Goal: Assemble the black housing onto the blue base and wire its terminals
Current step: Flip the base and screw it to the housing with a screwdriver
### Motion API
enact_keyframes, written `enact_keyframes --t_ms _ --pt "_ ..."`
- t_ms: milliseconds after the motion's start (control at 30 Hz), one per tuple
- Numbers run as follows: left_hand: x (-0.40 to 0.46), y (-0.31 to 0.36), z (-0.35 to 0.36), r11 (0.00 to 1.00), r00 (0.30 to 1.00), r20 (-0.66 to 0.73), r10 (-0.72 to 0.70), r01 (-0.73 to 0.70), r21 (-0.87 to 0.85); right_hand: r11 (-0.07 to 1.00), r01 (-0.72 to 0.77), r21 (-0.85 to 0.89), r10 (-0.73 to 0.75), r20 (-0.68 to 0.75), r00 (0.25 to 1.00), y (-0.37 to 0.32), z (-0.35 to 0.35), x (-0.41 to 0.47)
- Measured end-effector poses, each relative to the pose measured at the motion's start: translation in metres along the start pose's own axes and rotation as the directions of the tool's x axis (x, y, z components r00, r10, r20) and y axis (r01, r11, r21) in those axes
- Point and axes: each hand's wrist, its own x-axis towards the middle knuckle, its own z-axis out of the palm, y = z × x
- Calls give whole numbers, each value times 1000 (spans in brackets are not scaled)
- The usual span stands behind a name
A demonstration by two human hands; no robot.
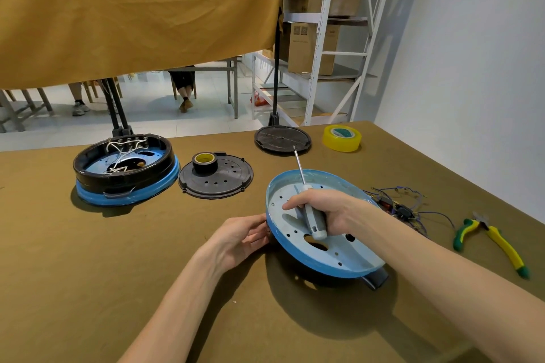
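A blue base (348, 256) is tilted up above the table in front of me, its pale inner face with holes toward me. My left hand (241, 237) holds its left rim. My right hand (327, 211) rests inside the base and grips a grey-handled screwdriver (312, 215), whose shaft points up and away. At the far left stands a black housing (124, 165) on a second blue base (129, 196), with white wires inside. A bundle of blue wires with small parts (404, 209) lies to the right of the tilted base.
A black perforated disc (224, 183) carries a black tape roll (204, 163). Another black disc (283, 139) and a yellow tape roll (342, 137) lie at the back. Green-yellow pliers (492, 239) lie at the right. A tan cloth hangs behind the table.
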Motion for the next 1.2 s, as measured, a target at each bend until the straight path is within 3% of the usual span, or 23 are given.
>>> enact_keyframes --t_ms 233,433,633,867,1200 --pt "-1 -1 -6 993 1000 -2 25 -25 116 1000 0 -19 0 15 1000 4 3 -3" --pt "-6 1 0 997 1000 9 13 -14 81 1000 8 -9 -8 19 1000 2 2 -9" --pt "-7 -4 1 996 994 -59 91 -90 27 1000 16 -20 -17 -26 1000 5 8 -10" --pt "-5 -5 1 994 993 -60 99 -96 45 975 104 -198 -124 -91 988 9 14 -3" --pt "-4 -9 2 990 990 -12 143 -143 15 964 143 -226 -166 -87 982 10 15 4"
